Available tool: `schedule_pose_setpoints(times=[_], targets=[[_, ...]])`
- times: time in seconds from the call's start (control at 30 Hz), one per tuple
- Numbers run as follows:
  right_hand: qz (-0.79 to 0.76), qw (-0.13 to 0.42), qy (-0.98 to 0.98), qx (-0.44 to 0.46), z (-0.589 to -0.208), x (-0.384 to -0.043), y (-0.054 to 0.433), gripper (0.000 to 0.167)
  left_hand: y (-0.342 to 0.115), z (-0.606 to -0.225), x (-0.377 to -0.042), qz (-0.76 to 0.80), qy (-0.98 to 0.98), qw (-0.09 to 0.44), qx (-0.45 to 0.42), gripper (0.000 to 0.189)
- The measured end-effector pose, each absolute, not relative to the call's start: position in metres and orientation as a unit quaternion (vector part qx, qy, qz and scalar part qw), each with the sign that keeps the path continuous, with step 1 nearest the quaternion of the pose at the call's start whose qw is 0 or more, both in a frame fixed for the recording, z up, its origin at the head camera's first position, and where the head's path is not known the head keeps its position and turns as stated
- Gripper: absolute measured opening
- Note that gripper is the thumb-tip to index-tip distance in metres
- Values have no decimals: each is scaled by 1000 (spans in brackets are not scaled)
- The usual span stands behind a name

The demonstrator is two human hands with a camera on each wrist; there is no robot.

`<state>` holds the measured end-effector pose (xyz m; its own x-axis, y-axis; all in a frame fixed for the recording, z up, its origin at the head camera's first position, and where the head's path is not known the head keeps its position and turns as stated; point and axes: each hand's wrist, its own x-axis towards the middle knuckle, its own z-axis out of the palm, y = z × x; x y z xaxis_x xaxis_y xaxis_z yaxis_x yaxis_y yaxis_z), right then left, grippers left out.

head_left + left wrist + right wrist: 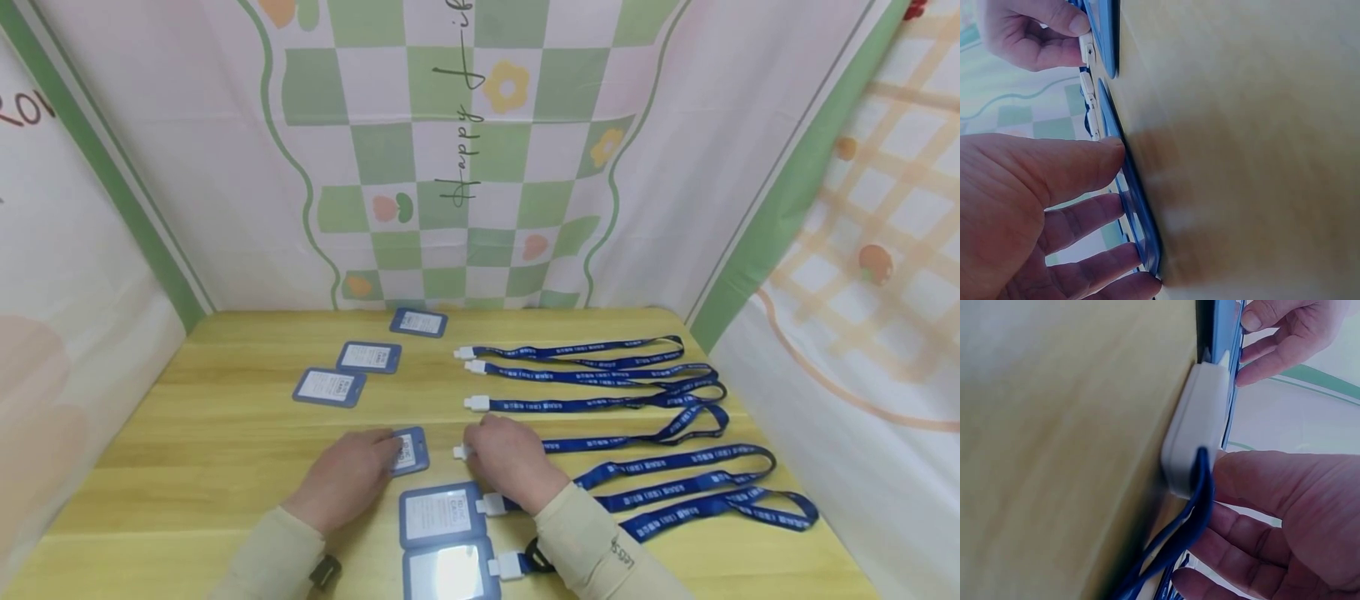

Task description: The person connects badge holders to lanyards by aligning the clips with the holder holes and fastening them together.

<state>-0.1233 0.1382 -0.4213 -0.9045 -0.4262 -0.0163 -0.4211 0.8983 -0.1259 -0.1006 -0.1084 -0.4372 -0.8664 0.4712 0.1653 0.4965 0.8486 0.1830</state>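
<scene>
My left hand (348, 475) holds a blue badge holder (411, 451) with a white card inside, lying close over the table. In the left wrist view, the thumb and fingers (1088, 215) grip the badge holder (1138, 212) by its edges. Just to its right, my right hand (513, 460) pinches a blue lanyard (581, 445) at its white clip (460, 452), which pokes out left of the fingers. In the right wrist view, a nearer white clip (1194, 431) partly hides what the right hand (1297, 519) grips.
Two badge holders (442, 515) clipped to lanyards lie at the front. Three loose badge holders (328, 387) lie at back left. Several blue lanyards (570, 405) stretch across the right side of the wooden table (187, 467). Patterned curtains (570, 150) enclose it.
</scene>
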Motion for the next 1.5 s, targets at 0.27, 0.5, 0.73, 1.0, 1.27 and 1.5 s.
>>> schedule_pose_setpoints(times=[0.27, 0.5, 0.73, 1.0, 1.27, 1.5], targets=[[-66, 24, 974, -217, -420, -125, 138, 10, -105, -437, -102, -106, -960, 46, -254, 28], [-68, 26, 973, -218, -420, -126, 138, 9, -101, -436, -103, -110, -959, 43, -257, 26], [-67, 26, 974, -215, -420, -127, 136, 9, -97, -434, -102, -112, -955, 52, -271, 25], [-67, 31, 974, -212, -419, -126, 134, 10, -94, -433, -102, -104, -956, 48, -270, 27], [-62, 29, 974, -217, -419, -126, 134, 9, -91, -435, -102, -102, -956, 47, -272, 28], [-68, 43, 974, -211, -419, -127, 132, 9, -86, -433, -101, -102, -959, 25, -264, 30]])
